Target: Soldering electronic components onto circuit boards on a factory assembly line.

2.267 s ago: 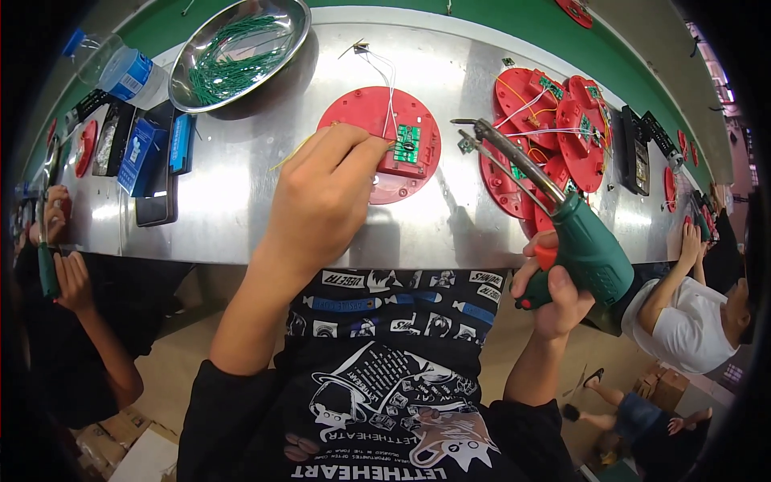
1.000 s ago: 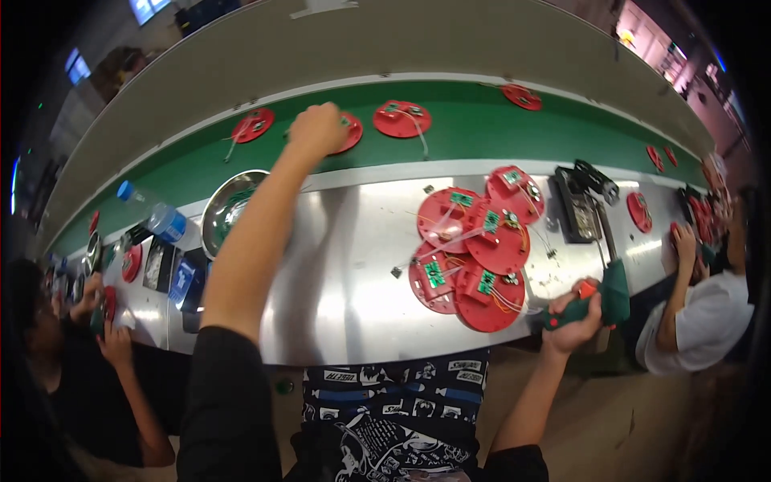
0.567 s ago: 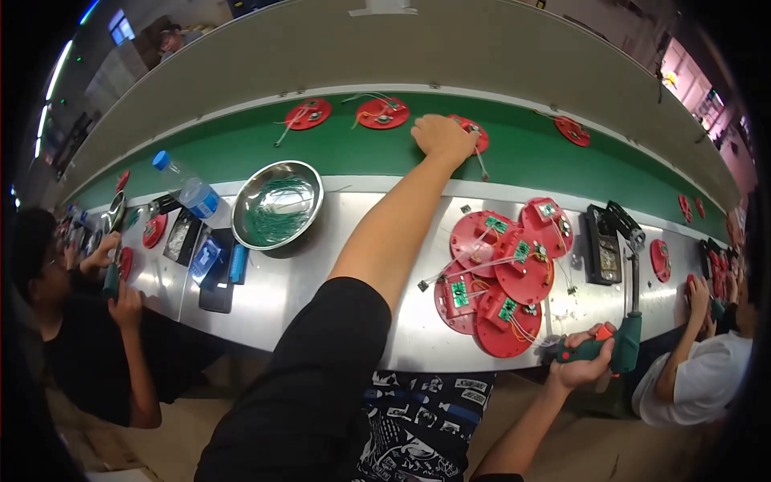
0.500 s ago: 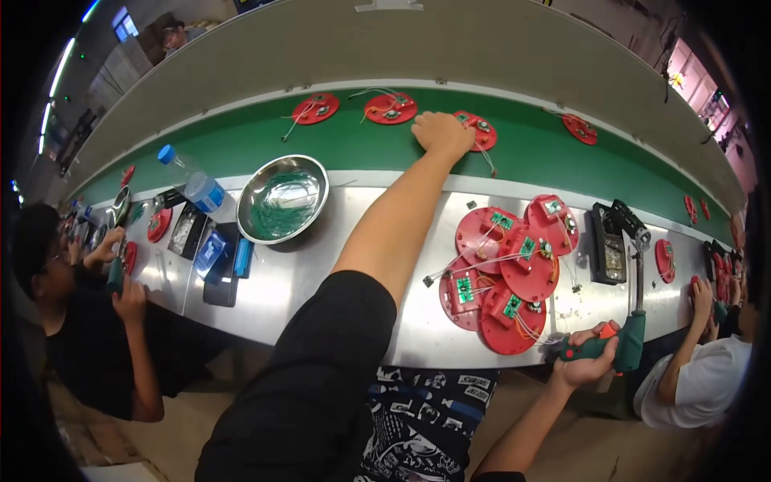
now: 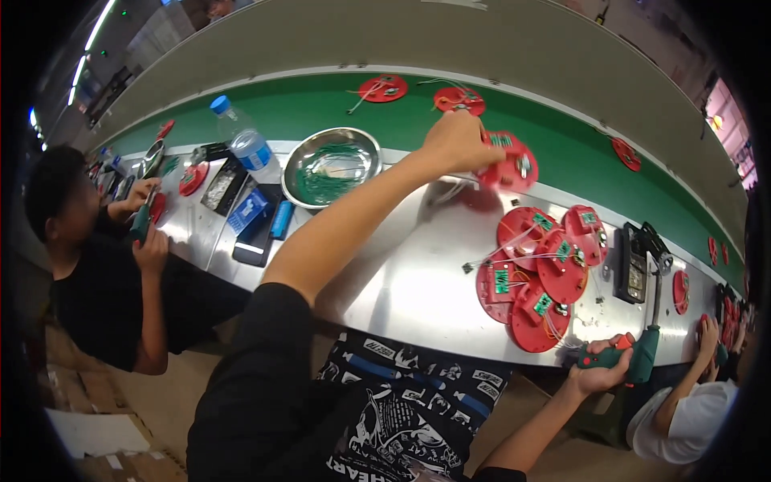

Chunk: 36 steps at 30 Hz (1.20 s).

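Observation:
My left hand [image 5: 456, 146] is closed on the edge of a round red plastic disc [image 5: 518, 167]. The disc carries a small green circuit board and loose wires, and hangs over the far edge of the metal table. At the lower right my right hand [image 5: 598, 374] is wrapped round the handle of a green cordless screwdriver [image 5: 642, 358], its long bit pointing away from me. Between my hands lies an overlapping pile of similar red discs [image 5: 560, 281], with green boards and trailing white wires.
A steel bowl [image 5: 373, 153] of green wires stands left of centre, beside a water bottle [image 5: 255, 153]. More discs [image 5: 384, 88] rest on the green belt [image 5: 313, 100]. A black box of screws [image 5: 630, 277] is right of the pile. People sit at both sides.
My left hand has lifted a red disc off the green belt and drawn it toward me over the table. My right hand still holds the screwdriver. The view has shifted left.

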Motion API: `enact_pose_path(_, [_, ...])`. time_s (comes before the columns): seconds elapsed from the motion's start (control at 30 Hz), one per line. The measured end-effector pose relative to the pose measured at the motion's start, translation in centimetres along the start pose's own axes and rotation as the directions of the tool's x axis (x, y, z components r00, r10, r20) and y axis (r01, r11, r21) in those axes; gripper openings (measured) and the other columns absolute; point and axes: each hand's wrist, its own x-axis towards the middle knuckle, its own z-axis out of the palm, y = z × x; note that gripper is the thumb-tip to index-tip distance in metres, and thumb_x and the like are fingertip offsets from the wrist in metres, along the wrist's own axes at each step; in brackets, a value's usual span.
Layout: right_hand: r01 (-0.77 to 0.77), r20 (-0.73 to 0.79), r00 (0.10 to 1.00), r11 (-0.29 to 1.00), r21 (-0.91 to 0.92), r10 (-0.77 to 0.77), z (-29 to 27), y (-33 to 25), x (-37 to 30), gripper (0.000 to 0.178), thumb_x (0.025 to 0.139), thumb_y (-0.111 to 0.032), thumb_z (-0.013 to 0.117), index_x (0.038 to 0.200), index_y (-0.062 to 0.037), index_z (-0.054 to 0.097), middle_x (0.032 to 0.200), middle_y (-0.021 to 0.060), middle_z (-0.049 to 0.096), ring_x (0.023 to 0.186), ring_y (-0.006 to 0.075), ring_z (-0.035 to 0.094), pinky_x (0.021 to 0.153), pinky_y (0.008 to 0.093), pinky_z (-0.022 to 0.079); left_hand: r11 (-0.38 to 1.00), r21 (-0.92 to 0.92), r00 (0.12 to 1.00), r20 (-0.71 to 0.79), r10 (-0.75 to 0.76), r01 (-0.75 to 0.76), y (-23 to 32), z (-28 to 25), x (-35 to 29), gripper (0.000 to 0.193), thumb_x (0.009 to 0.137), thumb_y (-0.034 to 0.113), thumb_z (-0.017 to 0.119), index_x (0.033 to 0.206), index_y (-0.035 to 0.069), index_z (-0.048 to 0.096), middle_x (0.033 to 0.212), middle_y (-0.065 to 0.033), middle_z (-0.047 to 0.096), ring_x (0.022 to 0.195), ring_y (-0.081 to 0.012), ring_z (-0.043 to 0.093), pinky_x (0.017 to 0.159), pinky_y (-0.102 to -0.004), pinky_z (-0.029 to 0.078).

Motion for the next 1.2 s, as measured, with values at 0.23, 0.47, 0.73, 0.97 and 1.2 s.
enact_pose_path(0.23, [-0.057,0.028,0.998,0.998,-0.022,0.057,-0.1,-0.3,0.1,0.039,0.102,-0.035,0.045,0.118,-0.0012,0.056,0.09,0.0045,0.058,0.056,0.0127,0.045,0.052,0.0269,0.038,0.897,0.072,0.836,0.402,0.374,-0.436,-5.7,-3.0,-15.0,0.058,0.079,0.03,0.073,0.125,-0.003,0.059,0.103,-0.0185,0.058,0.101,-0.0346,0.054,0.09,-0.042,0.046])
enact_pose_path(0.47, [-0.094,0.133,0.987,0.996,-0.006,0.094,-0.4,0.0,0.7,0.039,0.103,-0.036,0.045,0.119,-0.0016,0.056,0.09,0.0041,0.057,0.058,0.014,0.048,0.054,0.0283,0.039,0.977,-0.01,0.972,-0.097,0.213,-0.215,-8.7,-7.6,-19.2,0.03,0.098,0.011,0.055,0.124,-0.002,0.062,0.097,-0.0156,0.06,0.092,-0.0306,0.059,0.083,-0.0382,0.047])
enact_pose_path(0.73, [-0.094,0.092,0.991,0.994,-0.054,0.099,0.5,-0.5,0.0,0.038,0.102,-0.036,0.044,0.113,-0.0023,0.057,0.084,0.0038,0.055,0.054,0.0149,0.049,0.052,0.0311,0.04,1.0,-0.021,0.97,-0.242,-0.003,-0.002,-13.0,-7.8,-14.8,0.023,0.096,0.013,0.056,0.107,-0.004,0.067,0.087,-0.0176,0.073,0.084,-0.0289,0.07,0.081,-0.0369,0.052])
enact_pose_path(0.97, [-0.113,0.095,0.989,0.994,-0.009,0.113,-0.2,0.0,0.5,0.038,0.102,-0.037,0.046,0.116,-0.0028,0.055,0.087,0.0038,0.054,0.055,0.0146,0.049,0.053,0.0306,0.04,0.997,-0.043,0.931,-0.356,-0.076,0.065,-13.4,-6.8,-13.0,0.017,0.083,0.01,0.068,0.094,-0.001,0.074,0.091,-0.0189,0.074,0.085,-0.0302,0.073,0.081,-0.038,0.056])
enact_pose_path(1.2, [-0.1,0.139,0.985,0.995,-0.012,0.101,0.3,-0.4,0.0,0.038,0.103,-0.037,0.041,0.112,-0.0035,0.056,0.087,0.0037,0.055,0.057,0.0133,0.048,0.053,0.0287,0.039,0.989,-0.023,0.941,-0.306,-0.147,0.147,-13.8,-5.6,-10.9,0.017,0.08,0.012,0.07,0.089,-0.001,0.078,0.089,-0.021,0.074,0.083,-0.0322,0.073,0.084,-0.0386,0.056])
